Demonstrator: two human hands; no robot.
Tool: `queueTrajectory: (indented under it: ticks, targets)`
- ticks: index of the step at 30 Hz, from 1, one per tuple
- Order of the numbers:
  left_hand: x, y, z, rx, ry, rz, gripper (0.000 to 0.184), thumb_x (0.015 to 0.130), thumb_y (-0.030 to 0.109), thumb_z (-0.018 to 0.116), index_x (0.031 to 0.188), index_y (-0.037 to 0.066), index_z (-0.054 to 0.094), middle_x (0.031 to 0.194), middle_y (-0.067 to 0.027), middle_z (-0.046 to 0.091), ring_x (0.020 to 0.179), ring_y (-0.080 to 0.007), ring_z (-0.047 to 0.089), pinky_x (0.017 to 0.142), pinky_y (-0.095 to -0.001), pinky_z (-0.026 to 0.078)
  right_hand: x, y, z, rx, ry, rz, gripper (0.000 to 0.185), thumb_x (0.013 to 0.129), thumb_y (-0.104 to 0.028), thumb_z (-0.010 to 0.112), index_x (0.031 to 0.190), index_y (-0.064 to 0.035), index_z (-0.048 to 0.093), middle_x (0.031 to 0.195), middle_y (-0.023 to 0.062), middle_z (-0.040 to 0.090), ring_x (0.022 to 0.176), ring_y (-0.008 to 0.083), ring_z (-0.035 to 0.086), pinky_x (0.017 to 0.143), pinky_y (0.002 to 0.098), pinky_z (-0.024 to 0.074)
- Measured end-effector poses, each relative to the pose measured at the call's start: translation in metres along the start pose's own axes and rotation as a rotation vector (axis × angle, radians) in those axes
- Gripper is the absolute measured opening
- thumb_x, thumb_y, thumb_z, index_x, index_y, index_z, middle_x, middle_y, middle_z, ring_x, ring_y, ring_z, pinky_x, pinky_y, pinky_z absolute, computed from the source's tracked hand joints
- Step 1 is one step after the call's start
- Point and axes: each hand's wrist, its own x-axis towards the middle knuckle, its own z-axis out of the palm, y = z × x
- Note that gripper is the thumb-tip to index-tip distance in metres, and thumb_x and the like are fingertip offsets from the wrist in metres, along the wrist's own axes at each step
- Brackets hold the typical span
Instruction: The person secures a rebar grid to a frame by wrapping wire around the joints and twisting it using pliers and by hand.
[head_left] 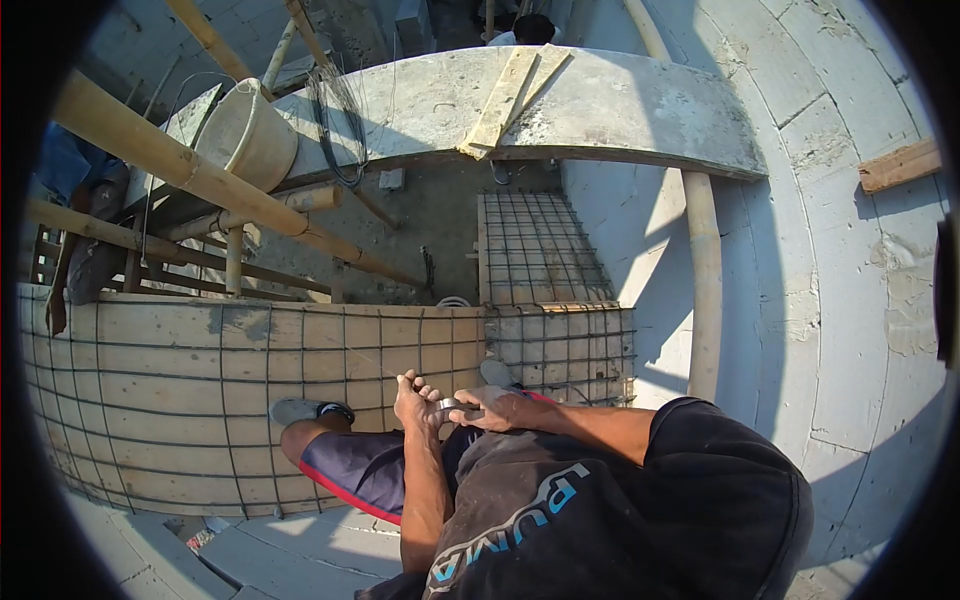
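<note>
My left hand (413,402) and my right hand (488,410) are close together in front of my body, above the wire grid. Between them sits a small round silvery metal object (449,405) with a dark edge; its exact kind I cannot make out. My right hand's fingers close on its right side, and my left hand's curled fingers meet its left side. Thin pale strands, perhaps wire, seem to run up and left from my left hand. Below lies a steel rebar mesh (262,380) over wooden boards (180,345), my feet resting on it.
A second mesh section (540,250) descends ahead. A dusty plank platform (620,105) crosses the far side, with wood strips (505,100), a bucket (250,135) and a wire bundle (340,125). Bamboo poles (240,200) slant at left. A block wall (830,300) rises right. Other people are partly visible.
</note>
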Motion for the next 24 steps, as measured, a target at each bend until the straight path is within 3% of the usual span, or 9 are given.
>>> queueTrajectory:
  ticks: [3,6,8,11,17,21,24]
  targets:
    - [0.030,0.029,-0.025,-0.241,0.002,-0.010,0.034,0.106,0.045,0.042,0.097,0.017,0.059,0.070,0.0052,0.047,0.049,-0.0084,0.038,0.040,-0.0226,0.029,-0.008,-0.021,-0.015,0.084,-0.104,-0.028,0.039,0.099,-0.044,0.056,0.109,-0.0065,0.063,0.086,0.0069,0.064,0.077,0.0201,0.059,0.075,0.0361,0.0469]
    - [0.035,0.060,-0.030,-0.361,-0.036,0.037,0.040,0.105,0.050,0.041,0.090,0.018,0.061,0.068,0.0045,0.048,0.046,-0.0096,0.040,0.038,-0.0231,0.030,0.000,-0.003,-0.003,0.132,-0.145,-0.148,0.036,0.100,-0.042,0.056,0.108,-0.0079,0.064,0.084,0.0026,0.063,0.074,0.0145,0.055,0.072,0.0330,0.0456]
    - [0.034,0.077,-0.030,-0.397,-0.098,0.084,0.042,0.104,0.052,0.041,0.089,0.018,0.061,0.067,0.0039,0.049,0.045,-0.0105,0.043,0.037,-0.0241,0.031,-0.016,-0.031,-0.018,0.189,-0.135,-0.120,0.039,0.101,-0.044,0.054,0.105,-0.0063,0.065,0.082,0.0056,0.064,0.076,0.0176,0.058,0.071,0.0345,0.0466]
    - [0.039,0.092,-0.036,-0.587,-0.213,0.148,0.034,0.104,0.042,0.046,0.085,0.017,0.060,0.071,0.0025,0.053,0.046,-0.0106,0.042,0.036,-0.0248,0.030,-0.019,-0.043,-0.024,0.310,-0.180,-0.102,0.041,0.101,-0.044,0.054,0.105,-0.0055,0.066,0.084,0.0041,0.064,0.079,0.0168,0.059,0.073,0.0330,0.0470]
    - [0.023,0.114,-0.019,-0.624,-0.163,0.116,0.029,0.101,0.029,0.046,0.077,0.016,0.055,0.069,0.0020,0.052,0.046,-0.0108,0.041,0.036,-0.0256,0.030,-0.017,-0.057,-0.027,0.495,-0.284,-0.082,0.040,0.099,-0.045,0.059,0.101,-0.0054,0.067,0.085,-0.0006,0.063,0.080,0.0087,0.056,0.073,0.0264,0.0444]
    - [0.031,0.118,-0.023,-0.620,-0.230,0.166,0.023,0.100,0.032,0.052,0.085,0.018,0.063,0.081,-0.0017,0.070,0.047,-0.0125,0.048,0.037,-0.0256,0.033,-0.016,-0.058,-0.035,0.400,-0.268,0.048,0.037,0.096,-0.044,0.064,0.094,-0.0068,0.067,0.079,-0.0022,0.061,0.076,0.0082,0.055,0.068,0.0265,0.0428]
    - [0.019,0.118,-0.014,-0.696,-0.284,0.258,0.015,0.102,0.037,0.052,0.106,0.025,0.060,0.092,-0.0033,0.071,0.051,-0.0133,0.051,0.040,-0.0251,0.036,-0.013,-0.055,-0.036,0.364,-0.166,0.035,0.035,0.094,-0.043,0.067,0.089,-0.0078,0.067,0.076,-0.0030,0.060,0.073,0.0084,0.053,0.066,0.0274,0.0418]
